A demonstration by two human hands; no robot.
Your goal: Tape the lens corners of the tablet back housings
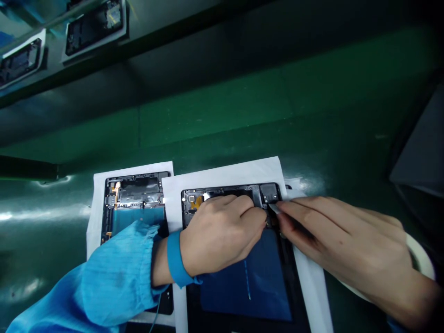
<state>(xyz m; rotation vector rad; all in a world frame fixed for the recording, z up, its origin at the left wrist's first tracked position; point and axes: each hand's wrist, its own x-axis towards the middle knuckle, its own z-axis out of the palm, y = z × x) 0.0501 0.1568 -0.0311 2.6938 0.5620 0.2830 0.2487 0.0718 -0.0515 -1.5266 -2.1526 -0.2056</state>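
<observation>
An opened tablet (246, 277) lies on white paper in front of me, with its dark blue panel and inner parts showing. Over its upper part is my left hand (224, 231), its fingers curled together near the top right; whatever they hold is hidden. My right hand (347, 245) pinches a small, thin, silvery-grey piece (274, 208) between thumb and fingers. That piece reaches the tablet's upper right corner, beside a black square part (269, 192). Its exact kind is too small to make out. A blue wrist strap (177, 259) with a thin cord circles my left wrist.
A second opened tablet (137, 189) lies on white paper to the left, partly under my blue sleeve (118, 277). On a raised ledge at the back left are more opened devices (95, 27). A pale curved rim (421, 256) shows behind my right wrist. The bench (215, 115) is green.
</observation>
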